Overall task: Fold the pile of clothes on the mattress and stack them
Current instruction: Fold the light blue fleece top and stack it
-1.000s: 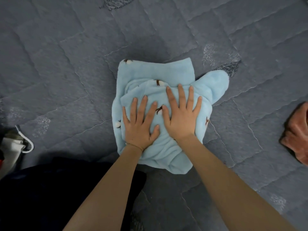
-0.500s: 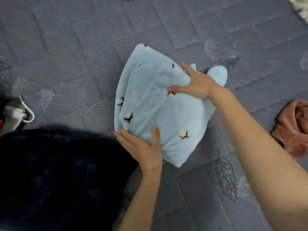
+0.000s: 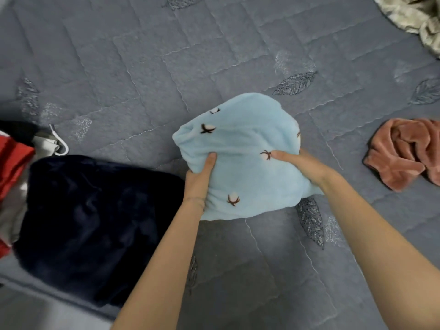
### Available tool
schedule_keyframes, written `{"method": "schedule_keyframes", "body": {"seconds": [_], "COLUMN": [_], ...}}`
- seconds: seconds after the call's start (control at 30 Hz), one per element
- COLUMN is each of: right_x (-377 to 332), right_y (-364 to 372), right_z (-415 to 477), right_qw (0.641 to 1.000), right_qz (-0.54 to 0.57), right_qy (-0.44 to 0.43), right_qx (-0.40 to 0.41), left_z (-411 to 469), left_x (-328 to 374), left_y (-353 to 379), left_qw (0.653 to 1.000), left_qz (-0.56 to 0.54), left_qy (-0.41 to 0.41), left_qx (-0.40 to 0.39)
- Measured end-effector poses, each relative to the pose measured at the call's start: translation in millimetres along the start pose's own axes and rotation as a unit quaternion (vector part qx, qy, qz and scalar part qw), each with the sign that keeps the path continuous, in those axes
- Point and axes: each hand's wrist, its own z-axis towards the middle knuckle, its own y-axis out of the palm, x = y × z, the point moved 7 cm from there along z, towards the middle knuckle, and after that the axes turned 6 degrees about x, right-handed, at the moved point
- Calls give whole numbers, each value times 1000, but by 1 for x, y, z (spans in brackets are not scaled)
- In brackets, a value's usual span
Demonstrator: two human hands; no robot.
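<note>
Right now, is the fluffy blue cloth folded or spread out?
Folded: the light blue fleece garment is a compact bundle, not spread flat.

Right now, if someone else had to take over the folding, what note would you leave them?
Hands: the left hand grips the blue fleece at its left side, thumb on top; the right hand grips its right side.
Where: the fleece bundle is over the mattress, just right of the navy garment.
Done: the blue fleece is folded; the navy garment looks folded too.
Left: probably stack the blue fleece on the navy garment, then fold the pink garment on the right and the beige garment at the top right.
</note>
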Motion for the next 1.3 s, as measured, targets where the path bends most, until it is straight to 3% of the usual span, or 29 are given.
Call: {"method": "schedule_keyframes", "body": {"seconds": [0.13, 0.27, 0.37, 0.6, 0.77, 0.9, 1.1, 1.3], "right_x": [26, 43, 21, -67, -113, -118, -70, -56], "right_y": [21, 26, 23, 93, 202, 268, 319, 317], "right_z": [-40, -77, -111, -179, -203, -200, -160, -132], "right_qw": [985, 969, 953, 950, 951, 951, 971, 985], "right_qz": [131, 213, 292, 310, 300, 291, 228, 109], "right_qy": [81, 109, 81, 12, -61, -103, -36, 37], "right_qx": [-84, -61, -24, -19, -48, -7, 55, 128], "left_z": [-26, -53, -74, -94, -70, -42, 12, 31], "left_x": [17, 28, 55, 128, 152, 154, 98, 100], "left_y": [-6, -14, -20, -113, -235, -296, -330, -322], "left_qw": [994, 986, 983, 979, 989, 994, 994, 960], "left_qz": [-34, -57, -52, -69, -59, -25, 62, 187], "left_qy": [72, 41, 49, 106, 99, 97, 73, 172], "left_qx": [-77, -150, -167, -157, -88, -50, 52, 118]}}
